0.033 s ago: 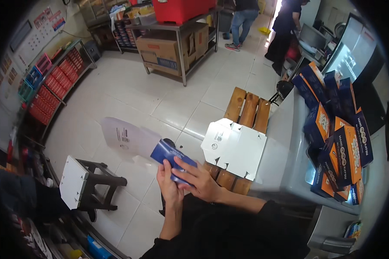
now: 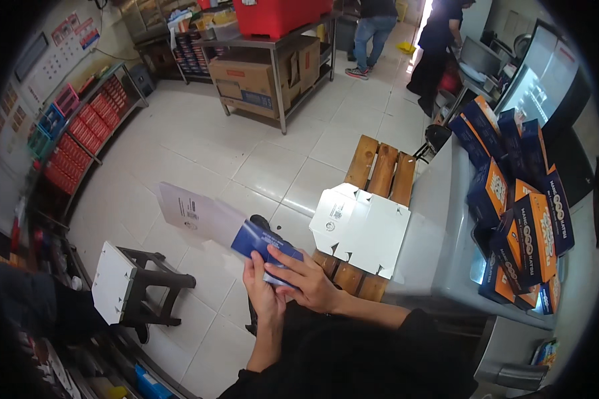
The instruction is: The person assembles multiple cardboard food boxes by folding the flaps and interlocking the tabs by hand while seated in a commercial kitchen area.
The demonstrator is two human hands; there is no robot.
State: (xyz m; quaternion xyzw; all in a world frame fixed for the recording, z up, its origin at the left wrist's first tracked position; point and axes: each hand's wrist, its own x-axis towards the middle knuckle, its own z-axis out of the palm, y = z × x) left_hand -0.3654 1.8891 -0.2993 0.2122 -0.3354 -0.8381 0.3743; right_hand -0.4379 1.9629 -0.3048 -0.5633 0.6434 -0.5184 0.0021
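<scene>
A partly folded cardboard box blank (image 2: 254, 237) is held in front of me, with a blue printed part near my fingers and a long whitish panel stretching out to the left. My left hand (image 2: 266, 292) grips its near end from below and the left. Across the top lies my right hand (image 2: 307, 280), its fingers pressed on the blue part; some fingertips are hidden. To the right of my hands, a stack of flat white box blanks (image 2: 363, 226) rests on a slatted wooden bench (image 2: 381, 169).
Folded blue and orange boxes (image 2: 526, 233) are piled on a grey-white surface (image 2: 432, 226) at right. A dark stool (image 2: 163, 282) with a white blank on top stands left. Beyond are a metal table (image 2: 283, 86), a shelf of red boxes (image 2: 86, 130) and two people (image 2: 439, 50).
The whitish panel of the held blank was smeared by motion and now shows sharply, slightly shifted. Both hands keep nearly the same grip.
</scene>
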